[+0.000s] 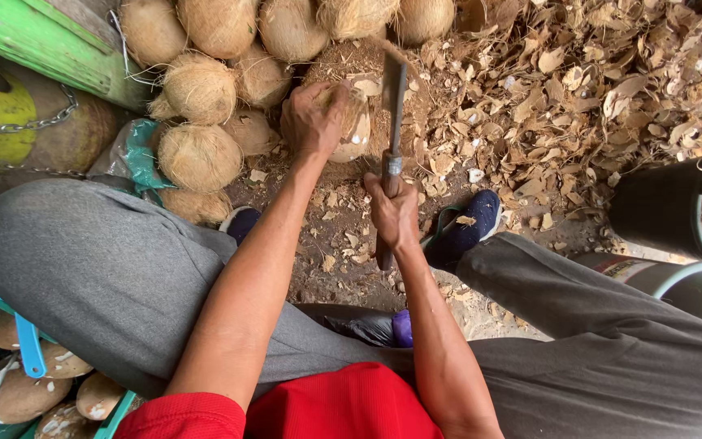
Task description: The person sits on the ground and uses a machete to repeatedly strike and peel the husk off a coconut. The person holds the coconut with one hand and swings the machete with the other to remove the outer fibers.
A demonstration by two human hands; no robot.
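Left hand (312,122), fingers wrapped over a partly husked coconut (349,130) on the ground. Right hand (393,215), fingers clenched round a cleaver (393,122), blade beside the coconut.

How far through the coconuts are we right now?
Done: peeled coconuts lie in the blue basket at lower left, and husk chips cover the ground. In hand: the left hand steadies one coconut on the ground while the right hand holds the chopping knife against it. Left: a pile of hairy brown coconuts sits behind, untrimmed.
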